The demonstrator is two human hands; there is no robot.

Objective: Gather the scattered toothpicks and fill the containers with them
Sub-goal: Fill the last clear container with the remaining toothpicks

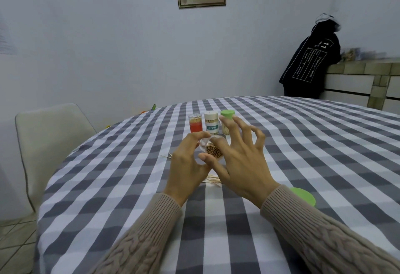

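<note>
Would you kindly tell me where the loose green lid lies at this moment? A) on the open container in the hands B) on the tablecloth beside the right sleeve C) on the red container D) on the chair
B: the green lid lies flat on the tablecloth against the right sleeve.

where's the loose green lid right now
In the head view the green lid lies flat on the checked tablecloth at the near right, just beyond the right sleeve, apart from the three containers farther back.

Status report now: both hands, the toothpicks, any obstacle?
Left hand grips clear container, nearly full. Right hand over its mouth, fingers spread. Loose toothpicks remain on table. No obstacle seen.
</note>
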